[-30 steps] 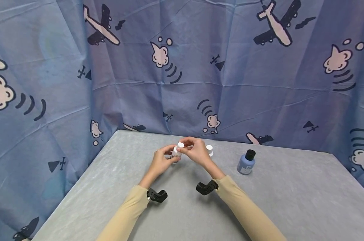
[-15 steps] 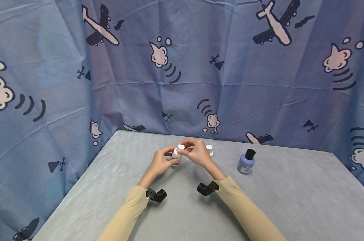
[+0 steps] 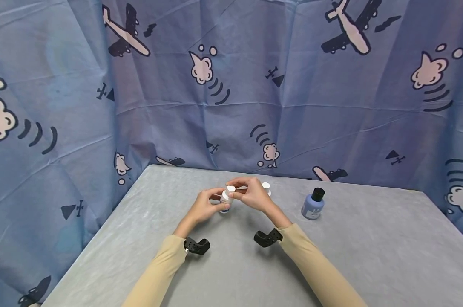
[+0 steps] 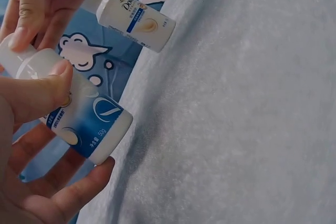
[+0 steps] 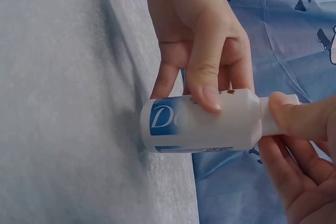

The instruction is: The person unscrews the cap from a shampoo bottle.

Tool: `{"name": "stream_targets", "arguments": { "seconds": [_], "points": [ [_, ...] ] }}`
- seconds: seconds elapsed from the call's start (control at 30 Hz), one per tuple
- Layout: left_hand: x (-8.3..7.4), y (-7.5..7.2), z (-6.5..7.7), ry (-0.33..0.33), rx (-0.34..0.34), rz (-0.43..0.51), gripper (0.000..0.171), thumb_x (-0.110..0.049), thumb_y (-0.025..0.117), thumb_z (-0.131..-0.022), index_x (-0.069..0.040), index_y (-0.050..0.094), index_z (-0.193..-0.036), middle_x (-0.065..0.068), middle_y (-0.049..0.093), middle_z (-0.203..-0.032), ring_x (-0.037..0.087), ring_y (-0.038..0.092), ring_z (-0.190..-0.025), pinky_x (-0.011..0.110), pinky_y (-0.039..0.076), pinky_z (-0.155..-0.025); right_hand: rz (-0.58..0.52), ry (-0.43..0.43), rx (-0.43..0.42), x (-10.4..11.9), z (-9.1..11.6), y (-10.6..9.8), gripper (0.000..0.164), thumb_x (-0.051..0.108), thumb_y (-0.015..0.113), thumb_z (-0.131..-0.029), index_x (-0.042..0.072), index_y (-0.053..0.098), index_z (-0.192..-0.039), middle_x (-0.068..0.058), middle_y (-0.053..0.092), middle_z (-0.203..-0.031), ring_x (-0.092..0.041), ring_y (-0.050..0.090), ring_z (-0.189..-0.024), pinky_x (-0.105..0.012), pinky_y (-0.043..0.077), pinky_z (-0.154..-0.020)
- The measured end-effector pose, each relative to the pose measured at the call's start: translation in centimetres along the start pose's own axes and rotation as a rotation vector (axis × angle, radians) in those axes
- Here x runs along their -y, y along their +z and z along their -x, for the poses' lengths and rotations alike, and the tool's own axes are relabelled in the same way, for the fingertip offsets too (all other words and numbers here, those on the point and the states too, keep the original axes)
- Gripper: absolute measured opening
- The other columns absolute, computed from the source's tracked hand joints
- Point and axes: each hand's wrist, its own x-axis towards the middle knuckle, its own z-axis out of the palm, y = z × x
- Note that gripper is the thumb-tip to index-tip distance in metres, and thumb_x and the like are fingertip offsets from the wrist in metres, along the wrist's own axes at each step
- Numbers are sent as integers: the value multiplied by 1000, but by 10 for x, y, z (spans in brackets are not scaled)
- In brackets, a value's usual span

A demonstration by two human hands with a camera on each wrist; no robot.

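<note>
A small white bottle (image 4: 90, 116) with a blue label is between both hands near the middle of the table. My left hand (image 3: 205, 207) grips its body, thumb on the near side and fingers on the far side. With thumb and fingertips, my right hand (image 3: 254, 195) pinches the white cap (image 3: 230, 189), partly covering it. The cap sits on the bottle's neck. In the head view the bottle leans slightly, its base close over the table. Another white bottle (image 4: 137, 22) with a blue and gold label stands behind the right hand, mostly hidden in the head view.
A blue bottle with a black cap (image 3: 313, 207) stands to the right of the hands. Grey cloth covers the table (image 3: 369, 247), and a blue curtain (image 3: 235, 85) printed with planes hangs along its back and left edges.
The held bottle has come slightly nearer to me, and more of its blue label shows in the head view. Both hands keep their hold on the body and the cap.
</note>
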Motion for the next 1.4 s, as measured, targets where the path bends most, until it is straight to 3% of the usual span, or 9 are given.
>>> {"name": "stream_targets", "arguments": {
  "seconds": [0.2, 0.37, 0.5, 0.67, 0.87, 1.23, 1.4],
  "points": [
    [-2, -1, 1, -18, -18, 5, 51, -15, 75, -82, -2, 59, -129, 19, 67, -117, 34, 66, -102, 40, 55, -86, -14, -24, 18, 0, -1, 2, 30, -3, 67, -85, -7, 65, -115, -24, 66, -116, -33, 65, -108, -28, 54, -90],
    [-5, 4, -1, -27, -110, 15, 49, -14, 76, -81, -6, 62, -126, 15, 69, -113, 31, 67, -97, 34, 56, -79, -25, -22, -16, 16, 0, 3, 32, -6, 62, -87, -11, 61, -119, -27, 62, -123, -38, 61, -113, -37, 51, -95],
    [-10, 8, -4, -19, -211, -32, 47, -16, 80, -76, -10, 66, -121, 11, 71, -107, 28, 69, -91, 30, 56, -72, -30, 21, -119, 21, -1, 7, 33, 3, 69, -86, -5, 65, -117, -22, 65, -119, -34, 65, -109, -37, 52, -94],
    [-19, 10, -7, -2, -307, -82, 45, -19, 83, -71, -12, 70, -114, 15, 72, -102, 30, 70, -86, 37, 56, -73, 46, 45, -278, 12, -8, 11, 30, 16, 77, -80, 2, 70, -105, -16, 70, -106, -25, 70, -93, -30, 57, -83],
    [-21, 13, -7, 13, -382, -94, 43, -18, 85, -68, -12, 72, -109, 14, 73, -97, 30, 70, -83, 45, 55, -76, 114, 61, -343, 14, -8, 11, 29, 20, 81, -76, 4, 72, -99, -14, 73, -92, -22, 69, -81, -31, 58, -75],
    [-16, 13, -7, 62, -354, -45, 42, -12, 84, -70, -7, 71, -110, 21, 72, -97, 40, 69, -83, 51, 55, -77, 156, 96, -312, 21, -10, 10, 29, 19, 83, -73, 5, 74, -97, -12, 75, -88, -22, 72, -80, -30, 58, -69],
    [-13, 12, -4, 76, -321, -54, 43, -12, 82, -72, -6, 70, -112, 18, 72, -99, 35, 70, -84, 49, 56, -76, 163, 108, -255, 22, -11, 10, 26, 16, 81, -75, 5, 74, -98, -13, 75, -92, -24, 72, -82, -29, 59, -73]
  ]
}}
